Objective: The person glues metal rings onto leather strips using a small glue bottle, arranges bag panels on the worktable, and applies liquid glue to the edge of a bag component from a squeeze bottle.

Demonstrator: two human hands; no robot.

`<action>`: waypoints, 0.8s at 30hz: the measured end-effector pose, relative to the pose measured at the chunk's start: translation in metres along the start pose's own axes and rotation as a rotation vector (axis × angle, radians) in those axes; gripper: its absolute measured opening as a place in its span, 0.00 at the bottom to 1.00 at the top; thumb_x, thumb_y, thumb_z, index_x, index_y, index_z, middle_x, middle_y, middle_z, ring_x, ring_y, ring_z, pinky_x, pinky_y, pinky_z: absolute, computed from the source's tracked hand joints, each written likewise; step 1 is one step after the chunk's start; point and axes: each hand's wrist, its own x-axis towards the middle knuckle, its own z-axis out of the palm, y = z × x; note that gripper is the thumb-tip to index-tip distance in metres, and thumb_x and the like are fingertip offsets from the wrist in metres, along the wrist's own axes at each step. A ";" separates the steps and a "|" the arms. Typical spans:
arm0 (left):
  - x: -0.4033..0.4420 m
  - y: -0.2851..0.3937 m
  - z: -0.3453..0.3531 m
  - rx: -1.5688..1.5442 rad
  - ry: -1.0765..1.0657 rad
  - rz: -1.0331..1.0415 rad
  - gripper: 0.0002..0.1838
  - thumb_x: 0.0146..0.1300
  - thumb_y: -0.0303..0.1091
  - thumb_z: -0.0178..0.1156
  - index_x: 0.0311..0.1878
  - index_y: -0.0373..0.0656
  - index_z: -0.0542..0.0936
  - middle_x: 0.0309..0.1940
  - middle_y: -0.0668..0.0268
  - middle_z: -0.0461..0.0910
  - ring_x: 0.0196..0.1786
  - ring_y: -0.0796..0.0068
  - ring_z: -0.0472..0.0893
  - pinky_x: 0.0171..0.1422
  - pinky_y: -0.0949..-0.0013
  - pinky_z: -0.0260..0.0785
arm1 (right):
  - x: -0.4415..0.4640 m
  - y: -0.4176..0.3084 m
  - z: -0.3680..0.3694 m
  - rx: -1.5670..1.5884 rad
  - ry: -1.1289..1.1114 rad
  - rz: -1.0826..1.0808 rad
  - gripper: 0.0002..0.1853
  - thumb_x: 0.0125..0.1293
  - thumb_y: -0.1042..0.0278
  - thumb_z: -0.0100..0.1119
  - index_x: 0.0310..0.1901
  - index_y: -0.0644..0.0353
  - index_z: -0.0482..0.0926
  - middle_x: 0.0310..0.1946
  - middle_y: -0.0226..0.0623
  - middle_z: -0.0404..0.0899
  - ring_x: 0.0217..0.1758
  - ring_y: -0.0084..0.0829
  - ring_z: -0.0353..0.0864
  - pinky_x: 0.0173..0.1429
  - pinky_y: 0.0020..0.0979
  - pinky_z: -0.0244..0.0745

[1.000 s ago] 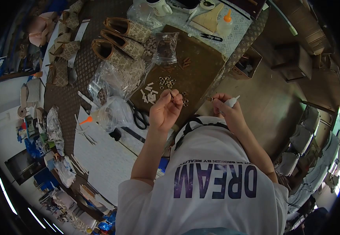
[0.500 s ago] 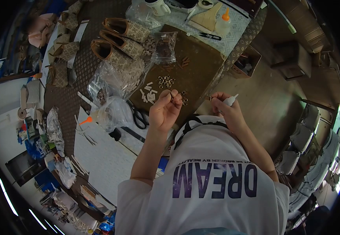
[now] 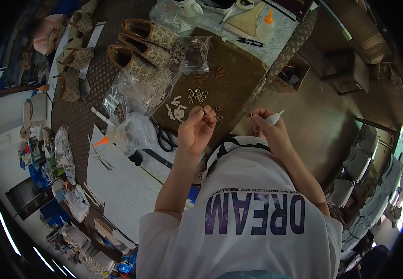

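Observation:
My left hand is closed in a pinch over the edge of a brown board; what its fingertips hold is too small to name. Just beyond it lie metal rings in a small heap, with white strips to their left. To the right, my right hand is closed around a small white bottle, its pale nozzle pointing up and right. A tiny brown piece shows at the fingertips of that hand. Brown strips lie farther up the board.
Patterned shoes stand at the upper left, beside clear plastic bags. Black scissors lie left of my left hand. An orange-tipped bottle and a mug are at the back. An open box stands right of the table.

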 end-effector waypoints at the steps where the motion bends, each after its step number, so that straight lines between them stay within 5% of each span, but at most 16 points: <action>1: 0.000 0.000 0.000 -0.004 0.005 -0.005 0.01 0.57 0.21 0.56 0.33 0.36 0.75 0.34 0.64 0.68 0.38 0.72 0.67 0.47 0.74 0.64 | 0.000 -0.001 0.000 0.005 0.004 0.009 0.07 0.63 0.68 0.55 0.39 0.61 0.75 0.22 0.25 0.72 0.26 0.15 0.68 0.30 0.19 0.63; 5: 0.001 -0.002 0.000 -0.067 0.019 -0.022 0.02 0.62 0.22 0.53 0.32 0.38 0.73 0.33 0.65 0.67 0.40 0.73 0.68 0.49 0.73 0.67 | -0.001 -0.002 0.001 0.015 0.010 0.021 0.07 0.63 0.68 0.55 0.39 0.61 0.75 0.22 0.25 0.72 0.25 0.15 0.68 0.30 0.19 0.63; 14: 0.009 0.000 -0.015 -0.123 0.123 -0.049 0.10 0.65 0.29 0.55 0.49 0.41 0.73 0.42 0.66 0.73 0.45 0.75 0.75 0.51 0.74 0.73 | -0.001 -0.001 -0.002 0.065 0.003 0.029 0.07 0.64 0.71 0.56 0.41 0.64 0.76 0.28 0.25 0.73 0.30 0.15 0.68 0.35 0.19 0.64; 17: 0.018 0.001 -0.032 0.229 0.171 0.045 0.10 0.65 0.31 0.57 0.48 0.41 0.75 0.39 0.68 0.75 0.42 0.77 0.76 0.47 0.76 0.72 | 0.000 -0.001 -0.002 0.074 -0.009 0.035 0.08 0.64 0.71 0.56 0.42 0.65 0.76 0.28 0.25 0.73 0.30 0.16 0.69 0.35 0.19 0.64; 21: 0.047 0.007 -0.096 1.233 0.410 0.271 0.07 0.63 0.32 0.58 0.40 0.41 0.81 0.37 0.71 0.78 0.40 0.80 0.77 0.40 0.77 0.68 | -0.002 -0.003 0.001 0.073 0.016 0.052 0.07 0.63 0.71 0.57 0.41 0.64 0.76 0.27 0.26 0.74 0.29 0.16 0.70 0.33 0.20 0.65; 24: 0.046 -0.004 -0.094 1.218 0.258 0.238 0.09 0.65 0.32 0.56 0.44 0.40 0.79 0.39 0.69 0.78 0.40 0.79 0.78 0.42 0.76 0.69 | -0.004 -0.006 0.003 0.025 0.015 0.054 0.07 0.62 0.70 0.57 0.40 0.63 0.76 0.27 0.26 0.75 0.28 0.16 0.72 0.32 0.20 0.67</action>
